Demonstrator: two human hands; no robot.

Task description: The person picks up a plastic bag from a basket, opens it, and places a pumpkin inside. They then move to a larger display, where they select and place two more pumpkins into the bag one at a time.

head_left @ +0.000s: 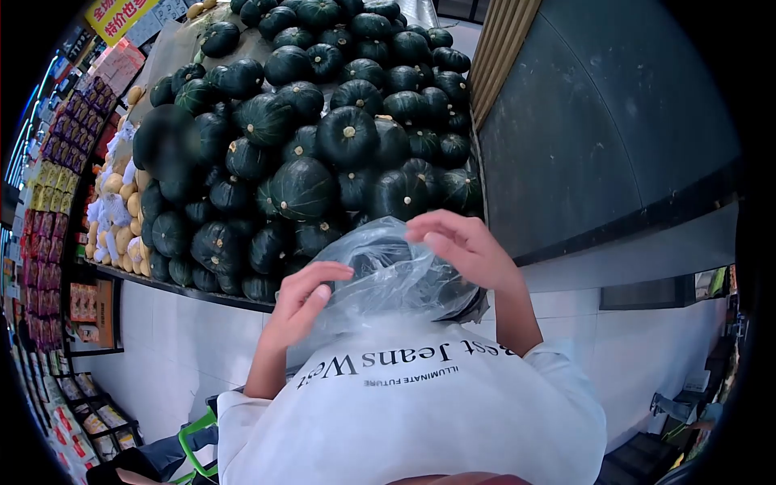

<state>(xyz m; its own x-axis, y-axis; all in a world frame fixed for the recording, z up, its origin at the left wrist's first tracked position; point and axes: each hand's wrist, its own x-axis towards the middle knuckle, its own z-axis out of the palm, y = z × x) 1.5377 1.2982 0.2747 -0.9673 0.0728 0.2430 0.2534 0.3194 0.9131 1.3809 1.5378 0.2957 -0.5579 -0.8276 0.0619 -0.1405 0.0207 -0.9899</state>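
Note:
A clear plastic bag (pixel 376 287) is spread in front of my chest, at the near edge of a display of dark green pumpkins (pixel 303 189). Its mouth gapes between my two hands, and dark shapes show through the thin film. On the bag's left side, my left hand (pixel 305 301) has bent fingers at the plastic, the thumb a little apart. My right hand (pixel 461 245) grips the far right part of the rim with its fingertips, the thumb under the fingers.
Yellowish produce, some in white foam nets (pixel 117 212), fills the display's left end. A dark panel (pixel 598 121) rises on the right. Shelves of packaged goods (pixel 56 218) line the left. A green handle (pixel 196 444) is low left, beside another person's leg (pixel 166 454).

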